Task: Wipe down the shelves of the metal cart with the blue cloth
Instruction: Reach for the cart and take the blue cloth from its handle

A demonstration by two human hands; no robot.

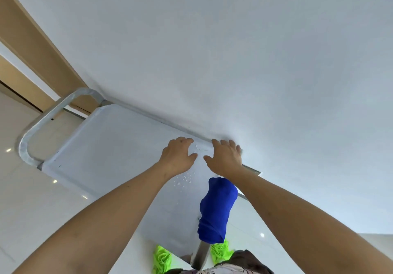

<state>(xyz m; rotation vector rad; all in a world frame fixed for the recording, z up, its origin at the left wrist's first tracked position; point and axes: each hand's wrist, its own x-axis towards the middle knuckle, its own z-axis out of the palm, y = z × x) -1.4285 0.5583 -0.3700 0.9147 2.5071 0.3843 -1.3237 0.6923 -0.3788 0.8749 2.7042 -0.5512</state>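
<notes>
The blue cloth [217, 210] is draped in a bunch over the near handle [201, 254] of the metal cart, hanging down past the near edge of the top shelf [119, 146]. Neither hand holds it. It sits below and nearer than the right hand [225, 156], just under that wrist and forearm, and apart from the left hand [178, 154].

Both hands lie palm down toward the far side of the top shelf, side by side with a small gap between them. The left grip is apart, fingers spread and loosely curved on the shelf surface, clamped on nothing. The right grip is likewise apart, fingers extended to the shelf's far edge where it meets the white wall [234, 50]; whether the fingertips touch the wall cannot be told.

The shelf is a shallow metal tray with a raised rim. It holds only scattered water droplets [185, 179], some between the hands and more just near the wrists.

A second looped handle [42, 120] stands at the cart's left end. Bright green footwear [161, 259] shows on the glossy floor [32, 199] below.
</notes>
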